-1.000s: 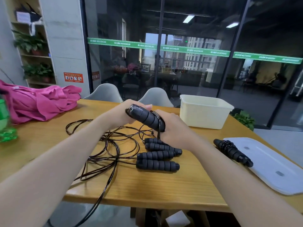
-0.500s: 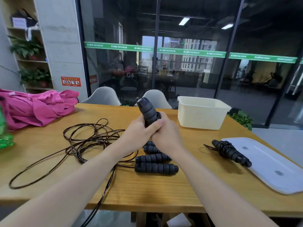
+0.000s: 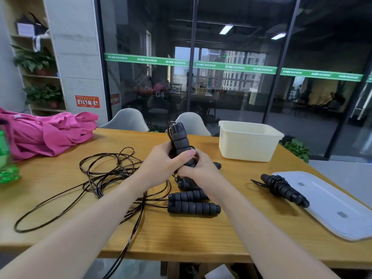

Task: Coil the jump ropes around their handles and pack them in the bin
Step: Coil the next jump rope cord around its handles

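Note:
Both hands grip a pair of black foam jump-rope handles [image 3: 179,138] held upright above the table. My left hand [image 3: 164,165] wraps the lower part from the left, thumb across the front. From the right, my right hand [image 3: 198,170] closes on the bottom end. Thin black rope [image 3: 108,170] lies in loose tangled loops on the table to the left. More loose handles [image 3: 193,207] lie flat under my hands. A rope wound around its handles [image 3: 283,189] lies to the right. The cream plastic bin [image 3: 248,152] stands at the back right, apart from my hands.
A white bin lid [image 3: 330,204] lies at the right table edge, partly under the wound rope. Pink cloth [image 3: 46,133] is piled at the back left, with a green bottle [image 3: 7,168] at the far left. One rope strand [image 3: 124,250] hangs over the front edge.
The held handles have swung from tilted to nearly upright and risen slightly. My hands have closed together around their lower part. The rope loops on the table have shifted.

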### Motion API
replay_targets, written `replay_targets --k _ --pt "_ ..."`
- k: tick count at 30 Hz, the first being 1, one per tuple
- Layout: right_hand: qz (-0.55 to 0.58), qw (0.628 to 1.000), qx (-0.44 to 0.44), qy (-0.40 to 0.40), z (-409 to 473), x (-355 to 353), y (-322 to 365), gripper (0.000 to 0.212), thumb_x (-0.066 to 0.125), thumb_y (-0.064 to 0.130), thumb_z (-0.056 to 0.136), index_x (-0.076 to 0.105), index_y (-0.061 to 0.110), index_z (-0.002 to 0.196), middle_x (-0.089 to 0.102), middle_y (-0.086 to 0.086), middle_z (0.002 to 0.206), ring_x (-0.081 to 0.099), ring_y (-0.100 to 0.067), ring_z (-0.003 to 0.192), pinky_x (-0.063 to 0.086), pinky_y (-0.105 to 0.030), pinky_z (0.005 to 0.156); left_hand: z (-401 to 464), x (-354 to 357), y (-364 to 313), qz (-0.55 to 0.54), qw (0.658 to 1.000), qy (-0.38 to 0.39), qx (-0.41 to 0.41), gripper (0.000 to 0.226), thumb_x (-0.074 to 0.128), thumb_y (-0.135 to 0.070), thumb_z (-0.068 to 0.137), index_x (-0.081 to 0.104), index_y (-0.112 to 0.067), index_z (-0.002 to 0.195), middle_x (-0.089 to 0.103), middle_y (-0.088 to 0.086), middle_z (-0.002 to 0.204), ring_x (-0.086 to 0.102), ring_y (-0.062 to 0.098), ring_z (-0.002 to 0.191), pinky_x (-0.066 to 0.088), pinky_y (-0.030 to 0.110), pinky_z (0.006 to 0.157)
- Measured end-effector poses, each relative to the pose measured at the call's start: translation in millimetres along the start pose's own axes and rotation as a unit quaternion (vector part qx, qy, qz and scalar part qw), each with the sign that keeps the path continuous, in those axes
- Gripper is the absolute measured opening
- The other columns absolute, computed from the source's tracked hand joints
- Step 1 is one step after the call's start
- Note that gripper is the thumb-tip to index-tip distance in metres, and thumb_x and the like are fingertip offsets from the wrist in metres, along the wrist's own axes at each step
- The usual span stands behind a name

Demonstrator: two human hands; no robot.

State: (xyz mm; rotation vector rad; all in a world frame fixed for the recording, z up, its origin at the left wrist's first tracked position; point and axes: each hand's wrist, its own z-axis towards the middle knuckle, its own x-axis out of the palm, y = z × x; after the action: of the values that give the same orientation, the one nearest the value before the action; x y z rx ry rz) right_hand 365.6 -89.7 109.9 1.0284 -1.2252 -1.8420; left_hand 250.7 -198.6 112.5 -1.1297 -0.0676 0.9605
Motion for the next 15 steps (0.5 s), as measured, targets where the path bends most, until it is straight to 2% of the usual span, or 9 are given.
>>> replay_targets --k 4,9,11,13,15 --pt "-0.020 0.999 -0.007 0.034 0.4 -2.9 -1.2 0.037 0.076 0.006 0.089 0.062 0.028 0.116 0.070 0.004 0.097 0.068 -0.005 0.085 0.058 -0.022 0.077 -5.2 -0.8 1.8 -0.011 1.000 -0.019 0.012 0.014 0.068 -0.047 0.095 0.067 -0.034 0.101 0.075 -0.011 0.090 0.072 0.008 0.087 0.054 0.019 0.071" --pt "-0.039 0.997 -0.017 0.071 0.7 -5.9 -0.7 0.032 0.073 0.004 0.091 0.060 0.026 0.110 0.067 0.014 0.078 0.064 -0.002 0.072 0.053 -0.023 0.073 -10.0 3.3 5.4 -0.044 0.999 -0.030 0.003 0.040 0.064 -0.068 0.081 0.067 -0.033 0.101 0.075 -0.011 0.091 0.072 0.010 0.087 0.058 0.025 0.073" --pt "-0.027 0.996 -0.009 0.087 -0.8 -7.1 -0.3 0.033 0.073 0.007 0.087 0.058 0.024 0.111 0.064 0.008 0.083 0.061 -0.010 0.076 0.052 -0.029 0.075 -10.8 5.2 5.5 -0.047 0.998 -0.038 -0.005 0.043 0.064 -0.070 0.080 0.067 -0.033 0.102 0.075 -0.009 0.090 0.072 0.009 0.086 0.059 0.028 0.074" --pt "-0.018 0.993 0.002 0.119 -0.7 -7.0 0.8 0.041 0.072 0.014 0.079 0.057 0.021 0.116 0.059 -0.004 0.091 0.057 -0.018 0.081 0.051 -0.037 0.075 -10.5 6.4 6.6 -0.048 0.998 -0.046 -0.014 0.039 0.067 -0.067 0.083 0.067 -0.032 0.100 0.074 -0.009 0.087 0.070 0.004 0.082 0.054 0.024 0.071" --pt "-0.075 0.989 -0.023 0.123 0.9 -5.5 1.8 0.038 0.071 0.009 0.079 0.055 0.019 0.112 0.055 -0.002 0.083 0.055 -0.019 0.074 0.049 -0.037 0.068 -9.8 9.3 7.3 -0.045 0.997 -0.052 -0.025 0.032 0.070 -0.059 0.088 0.067 -0.029 0.099 0.073 -0.009 0.085 0.069 0.002 0.079 0.052 0.021 0.070"
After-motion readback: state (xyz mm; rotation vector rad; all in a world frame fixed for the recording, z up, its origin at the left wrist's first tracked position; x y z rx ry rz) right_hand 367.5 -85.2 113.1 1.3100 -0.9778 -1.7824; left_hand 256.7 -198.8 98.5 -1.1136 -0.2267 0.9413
